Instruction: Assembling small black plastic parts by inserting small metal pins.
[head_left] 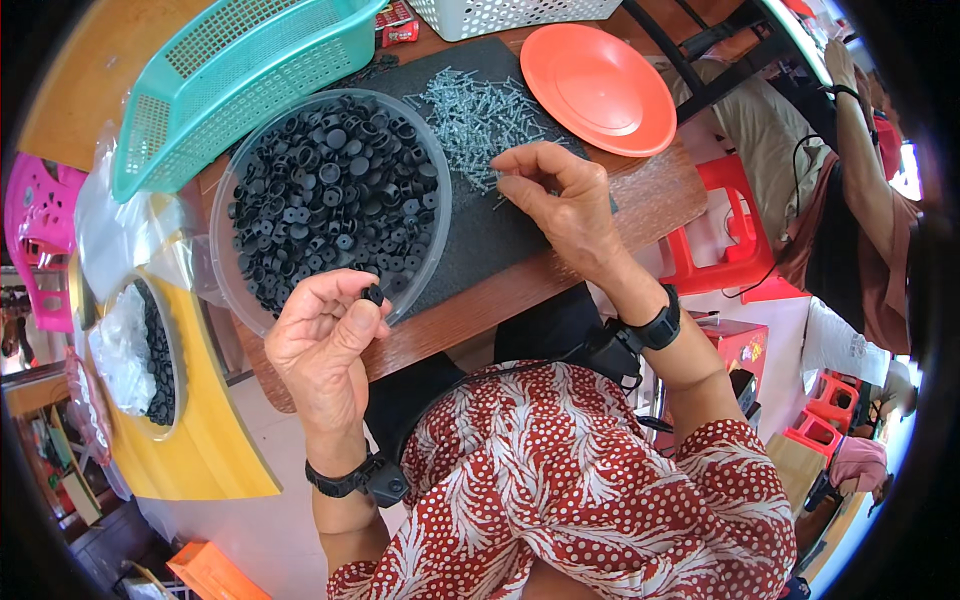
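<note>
**Left hand pinched a small black part by the bowl**

At the lower centre of the frame was the person's red-and-white patterned shirt, with dark bands on both wrists. Left of centre, the left hand held the black part between thumb and fingertips, at the lower right rim of the bowl as seen in the frame. The right hand stood above centre, thumb and forefinger drawn narrow at the edge of a heap of silvery screws; one could not tell whether a screw was between them.

The round, clear bowl was filled with black pieces. The screws lay on a dark mat on the brown desk. An orange-red plate lay right of the screws. Farther up stood a green basket at upper left and a pale perforated basket at top centre. A red stool and another person appeared at upper right.
</note>
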